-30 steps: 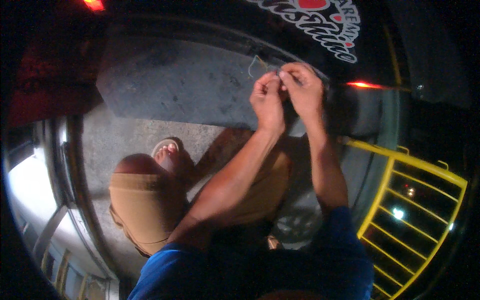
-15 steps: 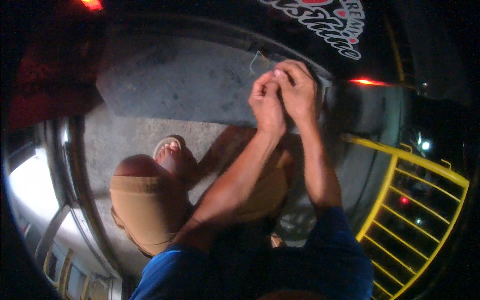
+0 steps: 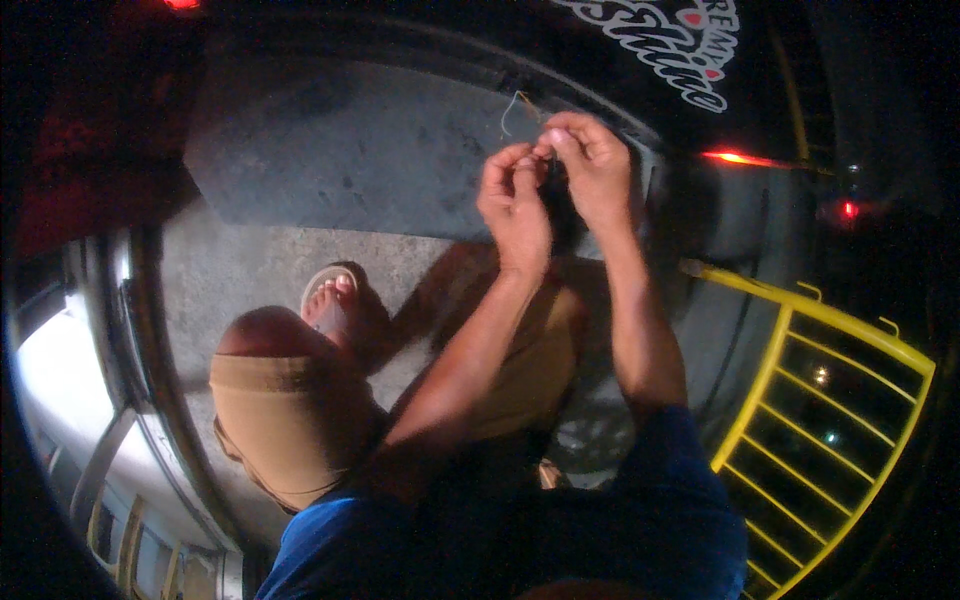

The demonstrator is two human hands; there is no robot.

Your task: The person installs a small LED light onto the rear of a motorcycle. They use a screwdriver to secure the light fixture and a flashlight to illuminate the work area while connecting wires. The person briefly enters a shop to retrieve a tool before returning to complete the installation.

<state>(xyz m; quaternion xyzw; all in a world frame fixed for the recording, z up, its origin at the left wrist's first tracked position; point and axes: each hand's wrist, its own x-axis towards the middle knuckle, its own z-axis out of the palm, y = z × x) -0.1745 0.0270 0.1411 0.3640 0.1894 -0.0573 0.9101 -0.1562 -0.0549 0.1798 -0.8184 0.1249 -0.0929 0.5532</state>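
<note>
Both my hands work close together over the right end of a flat grey panel. My left hand (image 3: 516, 212) is closed in a pinch, palm turned up; what its fingertips hold is too small to make out. Just to the right and a little farther off, my right hand (image 3: 597, 172) pinches with thumb and forefinger. A thin orange wire (image 3: 531, 104) runs from the dark edge beyond the panel to its fingertips. Beside it, a loose pale wire (image 3: 507, 118) curls down over the panel, apart from both hands.
The grey panel (image 3: 330, 150) spans the space ahead, below a dark body with a lettered sticker (image 3: 665, 45). A red light (image 3: 740, 158) glows at right. A yellow metal rail gate (image 3: 770, 375) stands at lower right. My sandalled foot (image 3: 335, 295) rests on concrete.
My hands have parted slightly at the fingertips, the left shifting a little left and nearer me. Both stay pinched. The view has shifted slightly.
</note>
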